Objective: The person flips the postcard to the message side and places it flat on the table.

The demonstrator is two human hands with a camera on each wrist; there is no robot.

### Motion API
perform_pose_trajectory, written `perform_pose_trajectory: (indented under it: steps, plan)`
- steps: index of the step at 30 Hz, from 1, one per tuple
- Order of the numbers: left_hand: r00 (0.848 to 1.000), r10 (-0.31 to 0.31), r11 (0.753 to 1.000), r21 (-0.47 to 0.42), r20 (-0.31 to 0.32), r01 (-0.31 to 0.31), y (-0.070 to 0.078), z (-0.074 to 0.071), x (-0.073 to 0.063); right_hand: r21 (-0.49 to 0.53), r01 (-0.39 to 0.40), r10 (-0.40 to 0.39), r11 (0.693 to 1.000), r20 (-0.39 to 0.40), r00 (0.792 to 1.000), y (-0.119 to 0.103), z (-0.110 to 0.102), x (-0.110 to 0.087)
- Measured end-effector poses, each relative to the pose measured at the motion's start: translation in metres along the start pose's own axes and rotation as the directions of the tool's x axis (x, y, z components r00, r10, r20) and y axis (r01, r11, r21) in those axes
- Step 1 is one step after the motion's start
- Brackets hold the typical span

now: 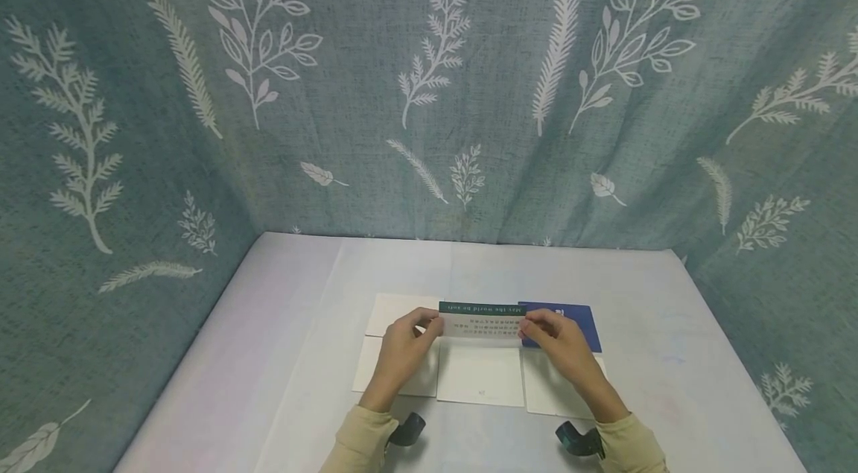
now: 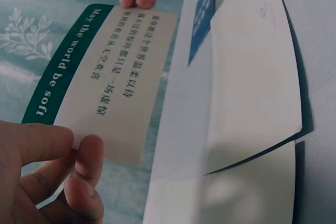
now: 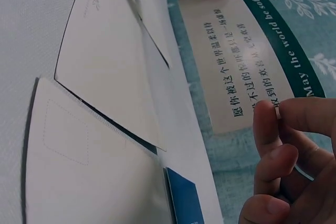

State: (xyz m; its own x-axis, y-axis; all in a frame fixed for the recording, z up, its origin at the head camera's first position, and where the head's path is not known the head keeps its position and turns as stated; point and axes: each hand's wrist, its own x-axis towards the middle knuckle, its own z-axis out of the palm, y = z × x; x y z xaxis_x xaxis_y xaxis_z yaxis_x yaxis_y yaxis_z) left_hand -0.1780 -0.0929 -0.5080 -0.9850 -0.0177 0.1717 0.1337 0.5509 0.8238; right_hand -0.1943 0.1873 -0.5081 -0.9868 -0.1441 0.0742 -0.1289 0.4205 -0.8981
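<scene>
Both hands hold up a small cream card [image 1: 479,324] with a green strip reading "May the world be soft" and lines of Chinese print. At one end my left hand [image 1: 402,350] pinches it between thumb and fingers, as the left wrist view shows close up. The opposite end is pinched by my right hand [image 3: 294,156]. Raised off the table, the card [image 2: 115,77] bows slightly. Beneath it lies a blank white card [image 1: 480,380] with a tiny mark near its lower edge. A blue card [image 1: 583,328] lies behind my right hand, partly covered by it.
More white cards lie beside the middle one: one at the front left [image 1: 369,369], one at the back left [image 1: 389,309], and one at the front right [image 1: 546,387]. The pale tabletop [image 1: 295,294] meets a green leaf-patterned curtain [image 1: 482,86] at the back and sides.
</scene>
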Motion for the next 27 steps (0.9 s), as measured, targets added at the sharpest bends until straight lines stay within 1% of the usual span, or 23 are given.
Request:
perform_pose_trajectory:
  steps: [4,10,15,20,24,27]
  plan:
    - [1.000,-0.002,1.000,0.002,0.001,0.002,0.0001,0.0003,0.0000,-0.006,0.008,-0.008,1.000,0.012,1.000,0.0003,-0.0008,0.0001]
    - [1.000,0.004,1.000,-0.016,0.018,-0.003,0.0001,-0.0006,0.0004,-0.025,0.019,-0.018,1.000,0.025,1.000,0.0023,-0.0022,0.0004]
    - [1.000,0.008,0.999,-0.033,0.026,-0.007,0.0002,-0.0016,0.0005,0.004,0.055,-0.055,0.998,0.040,0.998,0.0035,-0.0040,0.0007]
    - [1.000,0.008,0.999,-0.054,0.030,-0.007,-0.0004,-0.0024,0.0007,0.042,0.072,-0.075,0.997,0.057,0.996,0.0057,-0.0058,0.0012]
    - [0.999,0.002,0.998,-0.055,0.032,0.000,-0.0022,-0.0019,0.0011,0.018,0.090,-0.091,0.996,0.046,0.995,0.0075,-0.0061,0.0012]
    - [1.000,0.004,0.999,-0.047,0.024,-0.003,-0.0022,-0.0015,0.0016,0.010,0.082,-0.082,0.997,0.041,0.996,0.0084,-0.0054,0.0015]
